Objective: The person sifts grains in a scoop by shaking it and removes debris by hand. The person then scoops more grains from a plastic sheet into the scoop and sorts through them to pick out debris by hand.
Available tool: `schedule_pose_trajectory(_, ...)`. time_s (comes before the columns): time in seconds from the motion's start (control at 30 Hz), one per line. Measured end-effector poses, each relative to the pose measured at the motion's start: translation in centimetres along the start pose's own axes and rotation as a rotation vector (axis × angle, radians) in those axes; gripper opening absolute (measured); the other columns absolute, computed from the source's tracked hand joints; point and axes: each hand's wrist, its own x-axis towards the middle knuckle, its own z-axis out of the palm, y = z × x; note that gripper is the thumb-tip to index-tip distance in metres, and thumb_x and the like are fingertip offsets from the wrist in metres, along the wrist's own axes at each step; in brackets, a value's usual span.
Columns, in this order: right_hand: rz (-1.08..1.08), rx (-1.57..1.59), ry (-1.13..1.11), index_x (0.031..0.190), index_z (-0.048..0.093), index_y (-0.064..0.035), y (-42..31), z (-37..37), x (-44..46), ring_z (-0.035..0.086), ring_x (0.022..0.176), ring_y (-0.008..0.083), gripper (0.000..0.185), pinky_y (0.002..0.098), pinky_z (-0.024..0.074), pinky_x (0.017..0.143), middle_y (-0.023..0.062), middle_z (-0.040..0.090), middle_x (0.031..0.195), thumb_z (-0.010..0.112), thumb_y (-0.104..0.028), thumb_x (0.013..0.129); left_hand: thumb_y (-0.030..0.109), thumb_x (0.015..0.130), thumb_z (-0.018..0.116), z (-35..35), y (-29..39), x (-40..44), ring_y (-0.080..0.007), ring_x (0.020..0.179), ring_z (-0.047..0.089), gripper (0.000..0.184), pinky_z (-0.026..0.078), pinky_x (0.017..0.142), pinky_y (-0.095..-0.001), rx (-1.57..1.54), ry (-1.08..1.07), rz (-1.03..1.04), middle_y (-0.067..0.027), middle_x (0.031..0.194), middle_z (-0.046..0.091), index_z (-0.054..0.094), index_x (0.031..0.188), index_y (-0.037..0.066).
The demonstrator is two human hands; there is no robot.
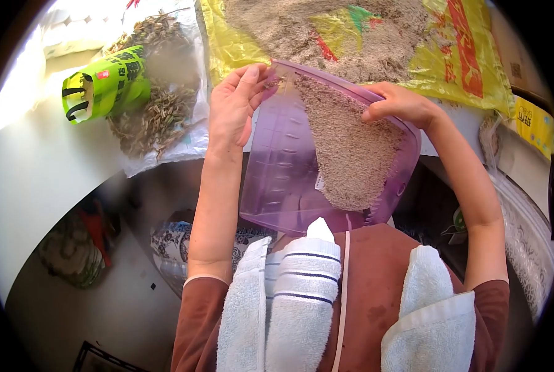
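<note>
A translucent purple plastic bin (270, 161) is tilted in front of my chest. Beige, grain-like granules (351, 149) are heaped along its right side. My right hand (404, 105) grips the bin's upper right rim, thumb over the inside wall. At the upper left corner is my left hand (243, 93), its fingers closed together beside the rim. Small dark bits show near those fingertips, but I cannot make out what they pinch.
Behind the bin, a yellow plastic sack (481, 56) lies under a spread of similar granules (258, 25). Dried brown plant pieces (159, 118) and a bright green bag (112, 87) are on the left. A yellow box (534, 124) stands at right. The white table (35, 180) curves around me.
</note>
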Motion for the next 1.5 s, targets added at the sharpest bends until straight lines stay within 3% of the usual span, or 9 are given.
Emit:
schedule_pose_trajectory(0.23, 0.003, 0.001, -0.008, 0.13, 0.055, -0.0025, 0.2, 0.0, 0.2, 0.059, 0.098, 0.0148, 0.063, 0.0288, 0.0457, 0.089, 0.0079, 0.064, 0.109, 0.066, -0.026, 0.073, -0.001, 0.088, 0.061, -0.4, -0.5, -0.1, -0.0203, 0.098, 0.065, 0.022, 0.056, 0.085, -0.0304, 0.114, -0.01, 0.046, -0.0141, 0.106, 0.066, 0.06, 0.11, -0.004)
schedule_pose_trajectory(1.1, -0.019, -0.052, -0.029, 0.131, 0.055, -0.003, 0.0, 0.5, 0.3, 0.059, 0.098, 0.0162, 0.066, 0.0294, 0.046, 0.089, 0.0089, 0.064, 0.111, 0.066, -0.027, 0.071, 0.001, 0.09, 0.059, -4.6, -1.1, -4.1, -0.0195, 0.097, 0.066, 0.024, 0.057, 0.084, -0.0287, -0.006, 0.071, 0.005, -0.0151, 0.108, 0.066, 0.059, 0.114, -0.005)
schedule_pose_trajectory(1.17, -0.045, -0.065, -0.048, 0.131, 0.055, -0.0036, -0.2, 0.4, 0.4, 0.059, 0.099, 0.0167, 0.066, 0.0298, 0.0452, 0.09, 0.0088, 0.064, 0.112, 0.066, -0.028, 0.07, 0.006, 0.092, 0.059, -9.3, -2.8, -8.2, -0.0205, 0.092, 0.067, 0.022, 0.055, 0.082, -0.0275, 0.304, 0.025, -0.243, -0.014, 0.104, 0.067, 0.062, 0.111, -0.005)
schedule_pose_trajectory(1.23, -0.043, -0.069, -0.066, 0.131, 0.054, -0.003, -0.2, 0.4, 0.3, 0.057, 0.101, 0.0166, 0.068, 0.0299, 0.0438, 0.092, 0.0085, 0.063, 0.114, 0.066, -0.028, 0.069, 0.016, 0.09, 0.062, -13.7, -5.7, -11.5, -0.0272, 0.092, 0.067, 0.016, 0.052, 0.08, -0.0371, 1.417, 0.038, -0.336, -0.0105, 0.106, 0.068, 0.073, 0.099, 0.01)
schedule_pose_trajectory(1.27, -0.029, -0.071, -0.083, 0.132, 0.053, -0.002, -0.5, 0.5, 0.3, 0.056, 0.102, 0.0163, 0.069, 0.0299, 0.043, 0.093, 0.0082, 0.062, 0.115, 0.066, -0.028, 0.069, 0.019, 0.088, 0.064, -16.9, -7.4, -13.0, -0.0325, 0.099, 0.063, 0.014, 0.05, 0.083, -0.0405, 1.933, -0.05, 0.158, -0.0118, 0.109, 0.066, 0.075, 0.096, 0.015)
schedule_pose_trajectory(1.37, -0.015, -0.073, -0.099, 0.132, 0.052, -0.0009, -0.8, 1.0, 0.6, 0.055, 0.104, 0.0161, 0.07, 0.0301, 0.0421, 0.094, 0.008, 0.061, 0.117, 0.066, -0.028, 0.069, 0.01, 0.086, 0.067, -11.3, -4.1, -10.1, -0.0174, 0.097, 0.061, 0.021, 0.049, 0.082, -0.0292, 0.722, 0.245, 0.255, -0.0074, 0.104, 0.064, 0.069, 0.107, 0.006)
schedule_pose_trajectory(1.4, -0.013, -0.078, -0.097, 0.132, 0.052, -0.0008, -0.9, 1.1, 0.5, 0.055, 0.104, 0.0162, 0.071, 0.0302, 0.0422, 0.094, 0.0081, 0.061, 0.117, 0.066, -0.028, 0.069, 0.004, 0.086, 0.067, -8.8, -2.1, -9.3, -0.0115, 0.097, 0.058, 0.029, 0.047, 0.083, -0.0248, 0.521, 0.313, 0.128, -0.0062, 0.104, 0.063, 0.063, 0.114, 0.0)
schedule_pose_trajectory(1.43, -0.016, -0.077, -0.092, 0.132, 0.052, -0.0023, -1.0, 1.1, 0.5, 0.057, 0.103, 0.0162, 0.069, 0.0304, 0.0427, 0.094, 0.0082, 0.062, 0.116, 0.066, -0.027, 0.069, 0.005, 0.085, 0.068, -6.5, -0.7, -8.1, -0.0122, 0.095, 0.058, 0.032, 0.047, 0.083, -0.0248, 0.421, 0.205, 0.257, -0.006, 0.104, 0.063, 0.062, 0.116, -0.001)
schedule_pose_trajectory(1.5, -0.025, -0.074, -0.083, 0.132, 0.054, -0.0053, -1.2, 1.4, 0.5, 0.059, 0.101, 0.0164, 0.067, 0.0308, 0.0438, 0.093, 0.0086, 0.063, 0.115, 0.065, -0.025, 0.069, 0.014, 0.087, 0.069, -3.3, 1.2, -5.8, -0.009, 0.091, 0.059, 0.033, 0.047, 0.079, -0.023, 0.483, 0.185, 0.206, -0.0056, 0.103, 0.066, 0.062, 0.116, -0.001)
